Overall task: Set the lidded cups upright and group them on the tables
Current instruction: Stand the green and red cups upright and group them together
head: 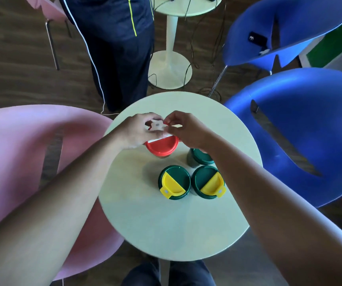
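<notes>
red-lid cup (162,145) upright mid-table, behind two green-lid cups (174,182) | left hand (137,131) + right hand (183,129) pinching its raised white flap (157,125) | likely light, rigid, slick plastic; flap flimsy | grip body, not flap

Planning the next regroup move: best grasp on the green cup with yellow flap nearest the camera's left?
Take the left green cup by its round lid rim from straight above, fingers on the left and near sides. It stands upright, its right side nearly touches the neighbouring green cup, and the yellow flap looks flimsy.

A single head-worn wide-angle view looks steeply down — close over the round surface (166,228) — facing forward across it.
</notes>
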Motion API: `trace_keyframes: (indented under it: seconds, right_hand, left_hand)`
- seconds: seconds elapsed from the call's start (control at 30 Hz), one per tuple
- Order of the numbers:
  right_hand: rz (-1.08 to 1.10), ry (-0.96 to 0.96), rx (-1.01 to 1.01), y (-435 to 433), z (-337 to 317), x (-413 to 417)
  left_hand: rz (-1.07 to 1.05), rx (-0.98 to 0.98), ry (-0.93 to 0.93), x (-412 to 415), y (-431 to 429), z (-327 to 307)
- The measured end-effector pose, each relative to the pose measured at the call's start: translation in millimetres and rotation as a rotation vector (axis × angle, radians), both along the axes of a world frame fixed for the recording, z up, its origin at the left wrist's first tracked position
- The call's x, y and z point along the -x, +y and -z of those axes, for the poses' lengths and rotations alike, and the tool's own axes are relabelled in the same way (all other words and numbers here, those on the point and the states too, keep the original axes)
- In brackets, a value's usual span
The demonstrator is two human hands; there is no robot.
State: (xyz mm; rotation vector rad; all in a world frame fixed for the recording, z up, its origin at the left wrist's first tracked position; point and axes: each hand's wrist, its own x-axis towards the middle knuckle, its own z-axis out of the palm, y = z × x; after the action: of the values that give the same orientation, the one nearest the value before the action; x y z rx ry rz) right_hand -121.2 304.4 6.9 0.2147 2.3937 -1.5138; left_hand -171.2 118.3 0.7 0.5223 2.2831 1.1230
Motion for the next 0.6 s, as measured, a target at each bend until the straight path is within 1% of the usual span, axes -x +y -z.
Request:
trace_keyframes:
  seconds: [0.07,0.17,0.27,0.43,0.5,0.6]
  right_hand:
    - [-0.018,0.010,-0.047,-1.6,-3.9,-4.6]
    - [-0.002,0.032,-0.074,-0.1,-9.7,-13.9]
    - [0.042,0.057,-0.064,1.5,-11.2,-23.2]
    - [0.213,0.131,-0.120,10.0,-16.4,-41.9]
    - [0.281,0.154,-0.177,17.6,-21.8,-55.3]
    - [0.318,0.179,-0.287,30.7,-21.3,-81.9]
  left_hand:
    - [-0.002,0.013,-0.006,-3.5,-3.2,-0.9]
    - [-0.057,-0.077,-0.084,-10.0,-5.9,-1.6]
    - [-0.079,-0.129,-0.074,-15.0,-1.2,-2.3]
    - [-0.121,-0.066,0.030,-24.6,5.6,-2.0]
    - [-0.135,-0.039,0.049,-27.1,7.6,1.0]
    - [-0.145,0.013,0.086,-33.0,13.8,5.4]
